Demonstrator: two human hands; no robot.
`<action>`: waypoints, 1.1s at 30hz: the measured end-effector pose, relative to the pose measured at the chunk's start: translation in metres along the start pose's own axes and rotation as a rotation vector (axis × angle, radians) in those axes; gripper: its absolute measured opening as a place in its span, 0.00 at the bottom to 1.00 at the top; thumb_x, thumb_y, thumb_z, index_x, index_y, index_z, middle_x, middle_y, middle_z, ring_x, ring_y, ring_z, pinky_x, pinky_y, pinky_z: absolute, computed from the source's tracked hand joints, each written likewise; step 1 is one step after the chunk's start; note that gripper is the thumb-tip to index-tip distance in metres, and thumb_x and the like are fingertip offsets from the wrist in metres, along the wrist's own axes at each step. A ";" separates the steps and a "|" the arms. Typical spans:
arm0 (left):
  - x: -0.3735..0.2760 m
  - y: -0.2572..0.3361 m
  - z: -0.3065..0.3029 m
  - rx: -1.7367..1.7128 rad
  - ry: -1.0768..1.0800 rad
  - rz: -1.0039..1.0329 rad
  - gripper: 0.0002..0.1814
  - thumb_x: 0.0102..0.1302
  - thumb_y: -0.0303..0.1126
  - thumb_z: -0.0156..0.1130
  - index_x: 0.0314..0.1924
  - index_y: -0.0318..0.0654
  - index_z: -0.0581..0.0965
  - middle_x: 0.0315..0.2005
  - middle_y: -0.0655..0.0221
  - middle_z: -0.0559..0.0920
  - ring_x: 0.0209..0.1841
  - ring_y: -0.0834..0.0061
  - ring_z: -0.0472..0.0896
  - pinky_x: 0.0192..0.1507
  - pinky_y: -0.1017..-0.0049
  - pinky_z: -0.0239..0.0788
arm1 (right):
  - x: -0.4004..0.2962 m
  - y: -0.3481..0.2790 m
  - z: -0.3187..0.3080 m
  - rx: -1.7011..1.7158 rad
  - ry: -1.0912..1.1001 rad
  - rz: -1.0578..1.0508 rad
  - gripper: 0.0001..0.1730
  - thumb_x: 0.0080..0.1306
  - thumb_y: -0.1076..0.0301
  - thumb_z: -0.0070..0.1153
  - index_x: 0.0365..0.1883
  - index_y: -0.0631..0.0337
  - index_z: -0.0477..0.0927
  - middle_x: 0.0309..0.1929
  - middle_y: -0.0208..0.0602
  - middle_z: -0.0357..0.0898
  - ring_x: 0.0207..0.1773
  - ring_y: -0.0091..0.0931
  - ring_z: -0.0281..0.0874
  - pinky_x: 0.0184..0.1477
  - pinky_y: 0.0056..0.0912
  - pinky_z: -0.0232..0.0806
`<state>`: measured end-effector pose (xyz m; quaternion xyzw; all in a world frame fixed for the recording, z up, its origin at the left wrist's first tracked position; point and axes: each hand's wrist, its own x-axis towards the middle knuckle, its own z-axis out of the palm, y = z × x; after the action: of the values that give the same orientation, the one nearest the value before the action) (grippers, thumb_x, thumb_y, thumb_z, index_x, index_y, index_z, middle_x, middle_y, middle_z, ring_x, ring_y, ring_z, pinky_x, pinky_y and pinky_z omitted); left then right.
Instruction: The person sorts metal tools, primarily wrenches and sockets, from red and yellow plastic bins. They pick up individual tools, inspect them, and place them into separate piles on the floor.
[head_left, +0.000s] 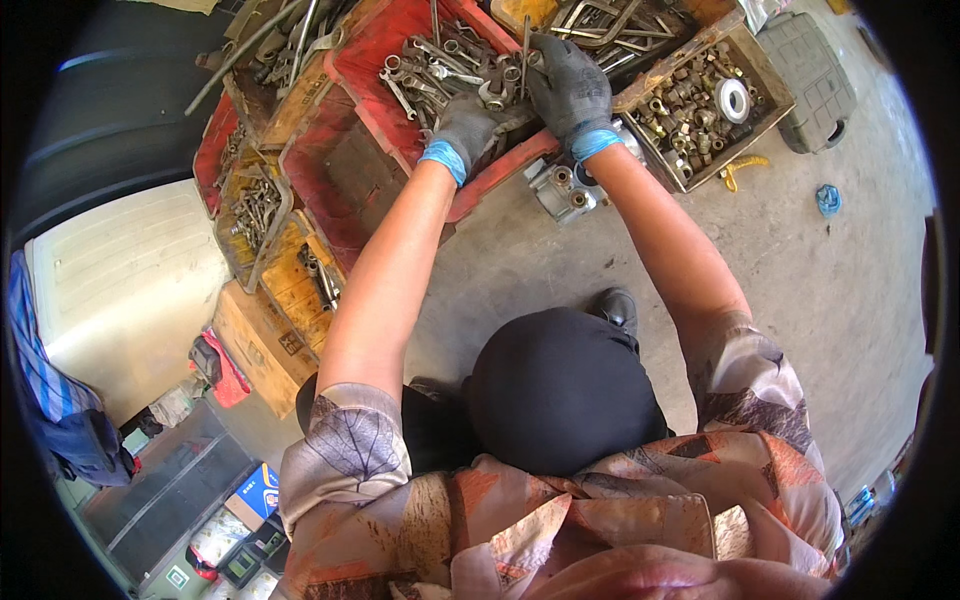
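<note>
My left hand (466, 129), in a dark grey work glove with a blue cuff, reaches into a red plastic bin (491, 171). Beside its fingers shows the jaw of an open-end wrench (493, 97); whether the hand grips it is hidden. A pile of combination wrenches (431, 71) fills the bin's far part. My right hand (576, 88), gloved the same way, is at the bin's right side. Its fingers close around a slim, upright wrench (526, 52), partly covered by the glove.
Right of the bin, a wooden box (780, 105) holds brass fittings and a white ring (732, 100). Hex keys (611, 30) lie behind. A metal housing (564, 191) rests on the concrete floor (810, 247). A grey plastic case (806, 82) and yellow trays of sockets (255, 210) flank the area.
</note>
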<state>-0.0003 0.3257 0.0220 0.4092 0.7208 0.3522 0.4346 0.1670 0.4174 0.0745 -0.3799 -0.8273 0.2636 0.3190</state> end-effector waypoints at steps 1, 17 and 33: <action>-0.001 0.002 0.003 -0.022 0.065 0.026 0.31 0.60 0.29 0.74 0.62 0.39 0.73 0.46 0.72 0.83 0.41 0.79 0.80 0.42 0.77 0.74 | 0.000 0.002 0.001 -0.010 0.000 -0.007 0.18 0.65 0.60 0.57 0.53 0.53 0.78 0.45 0.47 0.81 0.49 0.46 0.79 0.50 0.49 0.71; -0.139 0.031 -0.218 -0.701 0.138 -0.064 0.22 0.70 0.52 0.59 0.40 0.37 0.81 0.39 0.51 0.86 0.43 0.60 0.86 0.52 0.61 0.79 | -0.002 0.003 0.011 0.000 0.053 -0.039 0.17 0.68 0.56 0.56 0.53 0.51 0.79 0.46 0.47 0.82 0.50 0.45 0.80 0.51 0.48 0.71; -0.093 -0.171 -0.131 -0.038 0.357 -0.728 0.30 0.65 0.55 0.64 0.57 0.40 0.80 0.50 0.59 0.84 0.51 0.59 0.81 0.53 0.63 0.71 | -0.001 0.000 0.008 -0.024 0.048 -0.006 0.16 0.68 0.57 0.56 0.52 0.51 0.79 0.46 0.47 0.82 0.49 0.46 0.80 0.51 0.48 0.71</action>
<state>-0.1420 0.1512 -0.0455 0.0513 0.8761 0.2541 0.4065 0.1619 0.4150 0.0688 -0.3875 -0.8236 0.2434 0.3350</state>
